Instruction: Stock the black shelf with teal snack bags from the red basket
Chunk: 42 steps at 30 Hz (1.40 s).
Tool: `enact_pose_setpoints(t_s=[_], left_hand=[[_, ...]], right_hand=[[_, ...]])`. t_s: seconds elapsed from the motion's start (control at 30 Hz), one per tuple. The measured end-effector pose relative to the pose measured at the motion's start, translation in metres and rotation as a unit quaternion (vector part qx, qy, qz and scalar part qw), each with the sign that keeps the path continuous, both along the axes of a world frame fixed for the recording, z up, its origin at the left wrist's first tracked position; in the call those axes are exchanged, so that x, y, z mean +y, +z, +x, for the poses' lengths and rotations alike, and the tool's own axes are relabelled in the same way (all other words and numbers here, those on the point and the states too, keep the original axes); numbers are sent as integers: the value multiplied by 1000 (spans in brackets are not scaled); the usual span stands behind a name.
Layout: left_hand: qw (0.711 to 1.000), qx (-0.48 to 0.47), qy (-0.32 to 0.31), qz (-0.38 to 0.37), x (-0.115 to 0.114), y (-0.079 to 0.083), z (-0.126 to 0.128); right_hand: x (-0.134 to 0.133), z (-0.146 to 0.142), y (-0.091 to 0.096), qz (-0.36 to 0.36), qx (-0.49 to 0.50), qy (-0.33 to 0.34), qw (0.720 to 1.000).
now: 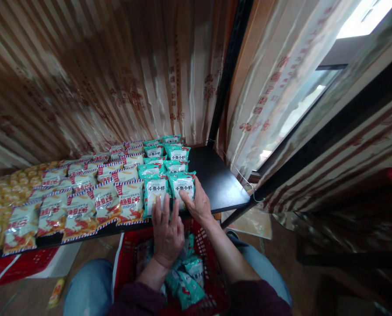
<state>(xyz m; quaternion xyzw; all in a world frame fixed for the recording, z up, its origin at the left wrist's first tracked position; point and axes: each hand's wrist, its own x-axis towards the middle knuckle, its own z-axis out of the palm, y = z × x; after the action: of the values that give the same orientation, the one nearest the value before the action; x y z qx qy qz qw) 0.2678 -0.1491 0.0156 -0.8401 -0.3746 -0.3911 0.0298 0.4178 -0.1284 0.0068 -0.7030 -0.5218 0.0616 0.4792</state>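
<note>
Two columns of teal-and-white snack bags run back along the black shelf. My right hand (199, 204) grips the front right snack bag (184, 186) at its right side, thumb across its face and fingers along the edge. Stretched out and spread, the fingers of my left hand (166, 232) rest against the lower fronts of that bag and the front left teal bag (155, 188). Below my hands, a red basket (212, 250) holds several more teal bags (186, 285), partly covered by my left arm.
Rows of white-and-red snack bags (80, 213) and yellow packs (18, 180) fill the shelf to the left. The bare black shelf board (222, 180) shows at right, beside a dark metal post (229, 74). Printed plastic sheeting (126, 79) hangs behind. A yellow packet (56, 292) lies on the floor.
</note>
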Motion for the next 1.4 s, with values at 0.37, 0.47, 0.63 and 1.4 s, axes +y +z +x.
enact_pose_setpoints(t_s=[0.37,0.47,0.63,1.4], left_hand=[[997,80,19,5,35,0,-25],[996,82,-22,17,39,0,-26],[995,92,-46,9,45,0,-28],[999,24,-49,1,52,-6,-7]], right_hand=[[0,-1,12,-8,-32,26,999],[1,-2,12,-28,-34,21,999],[4,-1,6,-41,-29,5,999],[9,0,15,-77,36,53,995]])
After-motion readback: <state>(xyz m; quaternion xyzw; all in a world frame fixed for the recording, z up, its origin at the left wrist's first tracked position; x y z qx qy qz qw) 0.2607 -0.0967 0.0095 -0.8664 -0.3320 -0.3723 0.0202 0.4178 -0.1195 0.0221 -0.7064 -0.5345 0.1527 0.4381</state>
